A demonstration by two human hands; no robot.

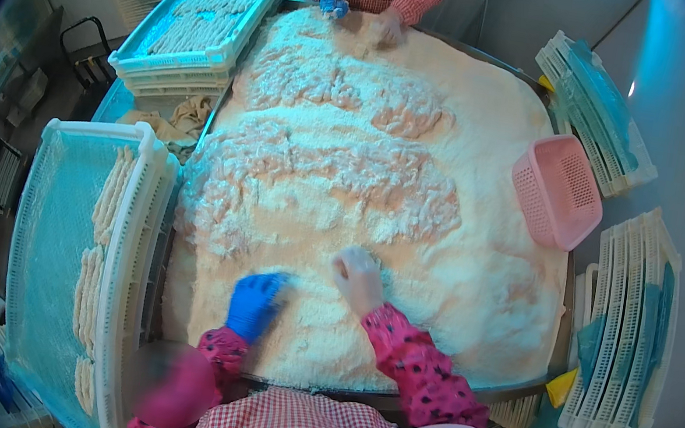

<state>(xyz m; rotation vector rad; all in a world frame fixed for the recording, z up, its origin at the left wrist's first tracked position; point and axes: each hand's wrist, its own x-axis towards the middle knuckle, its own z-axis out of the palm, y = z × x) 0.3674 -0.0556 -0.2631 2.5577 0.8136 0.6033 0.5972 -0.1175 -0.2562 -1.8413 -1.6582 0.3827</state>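
A wide table is spread with pale crumb-like coating [302, 336], and both my hands work low over its near part. My left hand [256, 303], in a blue glove, is at the coating's surface; motion smears its fingertips. To its right and a little farther off, my right hand [358, 278] wears a whitish glove. Its fingers are curled in against the coating, and whatever they hold is hidden. Just beyond my hands lies a long heap of pale, glossy raw strips [340, 174], partly dusted with coating. A second heap of strips [343, 90] lies behind it.
At left stands a stack of trays [121, 270], the top one holding rows of coated strips. Another filled tray [241, 31] sits farther back beside a tan cloth [184, 119]. A pink basket [559, 189] and upright white trays [627, 327] line the right. Across the table, a co-worker's gloved hands [334, 0] work.
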